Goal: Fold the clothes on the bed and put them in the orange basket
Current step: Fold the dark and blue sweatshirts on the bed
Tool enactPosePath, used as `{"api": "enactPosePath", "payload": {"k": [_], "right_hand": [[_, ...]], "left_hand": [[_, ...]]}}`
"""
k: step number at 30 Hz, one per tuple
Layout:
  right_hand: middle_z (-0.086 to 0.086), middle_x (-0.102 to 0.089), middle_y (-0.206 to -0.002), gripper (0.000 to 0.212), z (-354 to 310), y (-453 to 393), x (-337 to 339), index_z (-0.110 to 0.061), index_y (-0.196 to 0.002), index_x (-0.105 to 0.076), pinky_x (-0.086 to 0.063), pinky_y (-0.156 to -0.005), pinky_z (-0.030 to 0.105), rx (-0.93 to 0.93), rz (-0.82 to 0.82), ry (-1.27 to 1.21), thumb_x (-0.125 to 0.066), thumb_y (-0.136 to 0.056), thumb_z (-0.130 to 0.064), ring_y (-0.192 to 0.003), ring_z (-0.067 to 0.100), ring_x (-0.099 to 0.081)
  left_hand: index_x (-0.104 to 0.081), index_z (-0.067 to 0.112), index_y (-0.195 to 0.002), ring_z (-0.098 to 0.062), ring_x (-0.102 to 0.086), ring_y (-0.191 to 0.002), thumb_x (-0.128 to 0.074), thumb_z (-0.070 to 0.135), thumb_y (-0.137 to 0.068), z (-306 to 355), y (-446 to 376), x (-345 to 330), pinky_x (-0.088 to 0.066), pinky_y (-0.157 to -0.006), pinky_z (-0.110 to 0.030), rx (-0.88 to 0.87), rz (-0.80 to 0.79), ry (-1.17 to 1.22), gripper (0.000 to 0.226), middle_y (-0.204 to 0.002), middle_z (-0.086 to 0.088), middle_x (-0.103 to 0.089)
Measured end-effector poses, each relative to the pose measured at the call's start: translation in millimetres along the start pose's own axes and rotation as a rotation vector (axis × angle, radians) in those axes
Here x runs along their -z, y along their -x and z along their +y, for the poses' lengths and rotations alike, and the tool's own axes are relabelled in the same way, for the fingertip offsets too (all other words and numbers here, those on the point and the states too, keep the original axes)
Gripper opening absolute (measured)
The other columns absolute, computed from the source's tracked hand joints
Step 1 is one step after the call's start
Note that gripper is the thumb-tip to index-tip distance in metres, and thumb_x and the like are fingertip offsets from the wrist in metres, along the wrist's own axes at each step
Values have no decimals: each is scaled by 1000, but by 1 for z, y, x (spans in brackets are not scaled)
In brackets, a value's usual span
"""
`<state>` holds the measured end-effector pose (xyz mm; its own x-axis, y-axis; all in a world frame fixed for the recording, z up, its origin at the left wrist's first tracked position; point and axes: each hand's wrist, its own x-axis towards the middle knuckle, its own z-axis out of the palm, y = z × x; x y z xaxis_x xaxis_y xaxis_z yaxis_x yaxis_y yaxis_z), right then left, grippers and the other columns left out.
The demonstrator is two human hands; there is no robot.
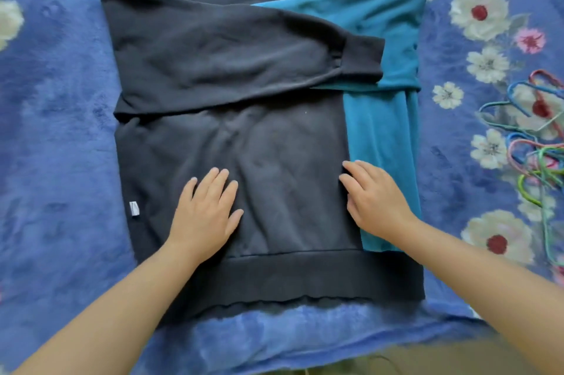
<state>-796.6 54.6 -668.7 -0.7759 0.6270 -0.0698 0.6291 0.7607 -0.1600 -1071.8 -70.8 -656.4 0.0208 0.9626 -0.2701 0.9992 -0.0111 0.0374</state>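
A black and teal sweatshirt lies flat on the bed, neck away from me. Its black sleeve is folded across the chest to the right, and the teal sleeve lies folded under it. My left hand rests flat, fingers spread, on the lower black panel. Over the seam between black and teal lies my right hand, fingers straight and pointing left. The orange basket is not in view.
The bed is covered by a blue fleece blanket with white and pink flowers at the right. A tangle of coloured wire hangers lies at the right edge, close to the sweatshirt's teal side. A small white tag sticks out at the left hem.
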Motion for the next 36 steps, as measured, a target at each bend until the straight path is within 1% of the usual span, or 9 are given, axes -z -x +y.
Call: {"api": "enactPosePath", "payload": {"k": [6,9,12,20,24,28,31,34,36], "right_hand": [[19,-59,-120,51,-39,79,-3,-9,-116,-48,-49,-86,52,24,-142,17,-42,-75,-39,-112,38,-48],[19,-51,-132,88,-48,103,-5,-9,-127,-40,-43,-93,57,46,-317,126,-54,-59,-64,-123,36,-35],[22,-53,-130,113,-61,108,-8,-4,-126,-41,-46,-86,58,-47,-447,136,-83,-30,-48,-118,42,-48],[11,-59,-65,57,-62,69,5,-3,-80,-66,-36,-38,27,-177,-107,143,-75,-25,5,-45,30,-50],[12,-61,-98,36,-67,55,29,-7,-107,-59,-37,-62,33,-331,-222,101,-58,-71,-2,-88,34,-55],[5,-57,-110,35,-65,55,39,-14,-117,-54,-36,-66,30,-363,-347,65,-49,-82,-9,-103,30,-51],[4,-57,-109,35,-66,57,41,-15,-116,-55,-35,-65,29,-342,-371,71,-48,-83,-8,-102,29,-51],[4,-56,-110,38,-67,59,47,-16,-119,-54,-38,-68,31,-317,-377,84,-47,-83,-6,-100,29,-51],[7,-57,-108,43,-69,58,54,-18,-124,-52,-41,-70,33,-326,-366,62,-47,-83,-4,-99,30,-52]], "left_hand": [[-65,0,-112,-30,-37,-120,-42,66,-74,17,87,-16,-26,-96,-49,-172,-121,-52,80,-121,-20,-61],[-55,-2,-121,-31,-37,-120,-87,38,-40,22,110,-23,-26,-95,-52,-66,-96,-70,96,-122,-23,-59],[-39,-2,-125,-37,-43,-120,-86,4,-30,26,122,-29,-37,-90,-59,95,-75,-76,106,-124,-26,-56],[-68,-5,-97,-37,-64,-73,-78,-11,-21,15,107,-28,-53,-58,-43,119,-24,-101,77,-84,-24,-64],[-57,-1,-123,-37,-56,-110,-85,39,-48,14,113,-24,-44,-90,-55,137,-181,-77,89,-118,-24,-58],[-7,5,-148,-30,-4,-144,-48,72,-75,30,126,-12,-13,-111,-54,169,-324,-126,108,-155,-15,-5],[-30,-3,-140,-34,-33,-134,-79,38,-63,34,124,-11,-33,-102,-54,176,-312,-77,100,-143,-22,-35],[-64,-7,-101,-32,-64,-69,-80,-7,-31,22,114,-18,-53,-74,-46,107,-109,10,72,-73,-15,-63],[-58,-3,-115,-33,-62,-78,-67,-9,-58,19,107,-2,-44,-93,-41,165,-133,104,58,-78,-13,-64]]}}
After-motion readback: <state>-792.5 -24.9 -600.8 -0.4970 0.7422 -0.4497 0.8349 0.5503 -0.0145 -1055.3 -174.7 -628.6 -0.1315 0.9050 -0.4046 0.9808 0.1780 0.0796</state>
